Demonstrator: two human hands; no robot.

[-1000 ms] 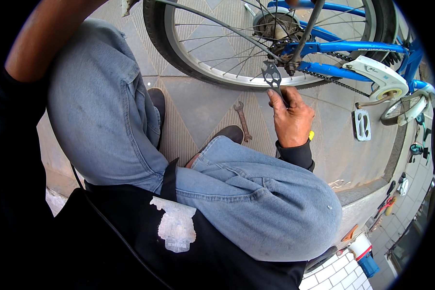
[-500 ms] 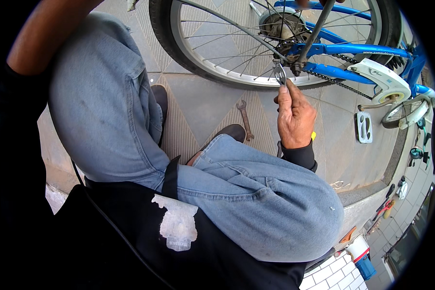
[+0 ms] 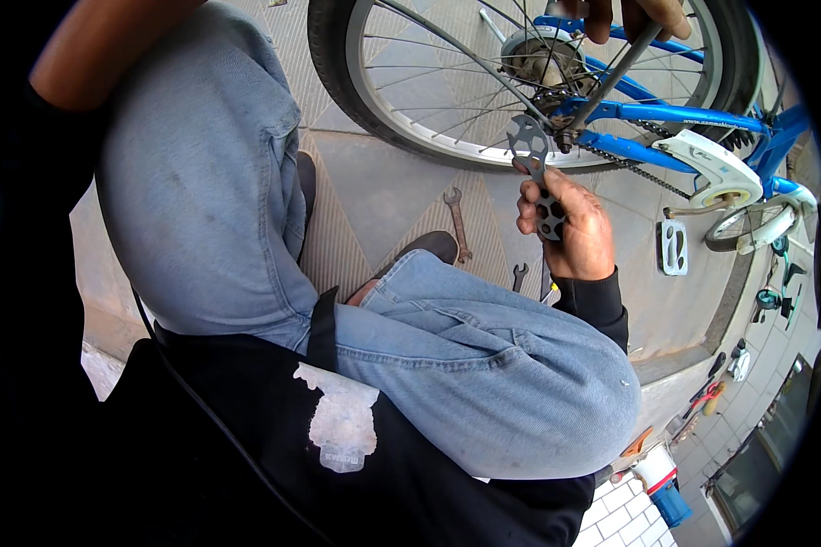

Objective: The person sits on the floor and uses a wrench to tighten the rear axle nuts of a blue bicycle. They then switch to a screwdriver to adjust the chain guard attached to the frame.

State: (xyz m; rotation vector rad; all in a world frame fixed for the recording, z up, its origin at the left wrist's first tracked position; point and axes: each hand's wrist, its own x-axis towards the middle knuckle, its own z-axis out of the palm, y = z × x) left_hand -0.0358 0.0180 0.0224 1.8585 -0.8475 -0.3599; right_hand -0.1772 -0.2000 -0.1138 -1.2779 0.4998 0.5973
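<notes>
We are gripping a flat, grey metal, multi-holed wrench (image 3: 540, 182) in our right hand (image 3: 582, 228), at the near side of the black-tyred bicycle wheel (image 3: 325, 55). Our left hand (image 3: 659, 13), partly out of view, is resting at a slim grey metal strut (image 3: 615, 77) farther off; we cannot tell whether it is gripping.

Bright, soft light covers patterned grey floor tiles (image 3: 365, 182); white rectangular tiles (image 3: 616, 512) glare at lower right; black vignetting rounds the corners.

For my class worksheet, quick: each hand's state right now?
Left hand: at the grey bar, cut off by the top edge; grip cannot be told.
Right hand: closed, holding a flat grey wrench.
</notes>
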